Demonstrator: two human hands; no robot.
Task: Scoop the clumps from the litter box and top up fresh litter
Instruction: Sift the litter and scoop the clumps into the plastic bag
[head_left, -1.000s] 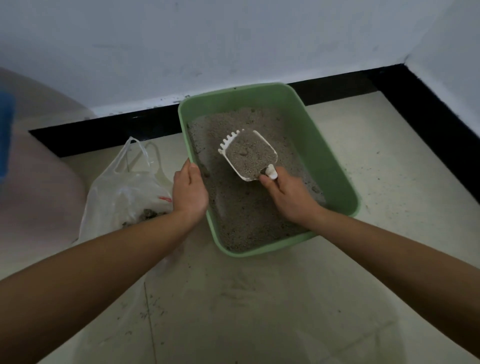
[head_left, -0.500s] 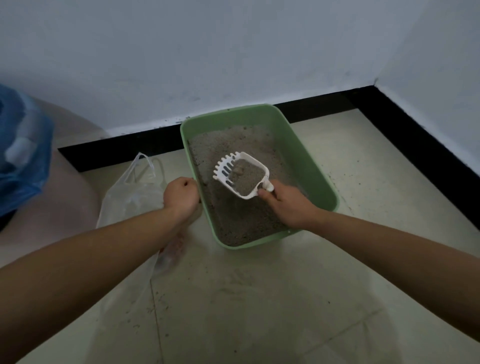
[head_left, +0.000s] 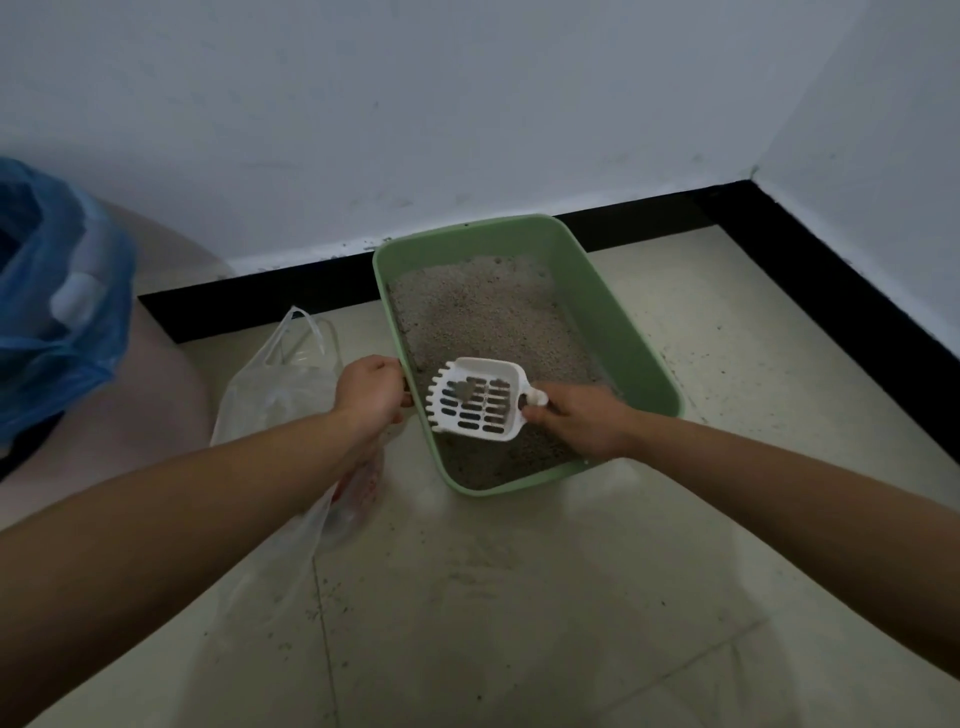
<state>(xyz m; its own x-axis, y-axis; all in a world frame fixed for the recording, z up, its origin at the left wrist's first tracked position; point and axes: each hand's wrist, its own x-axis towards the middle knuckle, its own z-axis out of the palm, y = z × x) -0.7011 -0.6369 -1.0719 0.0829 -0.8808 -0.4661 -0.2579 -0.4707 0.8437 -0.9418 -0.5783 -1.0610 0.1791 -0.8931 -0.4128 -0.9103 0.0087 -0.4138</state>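
While the green litter box (head_left: 644, 332) sits on the floor (head_left: 519, 597), a white scoop (head_left: 475, 402) bearing a small clump (head_left: 461, 389) is held above its litter, the handle gripped by the right hand (head_left: 582, 423); the left hand (head_left: 371, 389) is curled at the left rim, its hold unclear.

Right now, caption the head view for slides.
Right hand holds white scoop with a clump over green litter box; left hand grips its rim.

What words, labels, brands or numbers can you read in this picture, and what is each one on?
No text can be read.
On the clear bag: red print near its lower edge, too blurred to read.
On the scoop, the litter box and the blue bag: no text shows.
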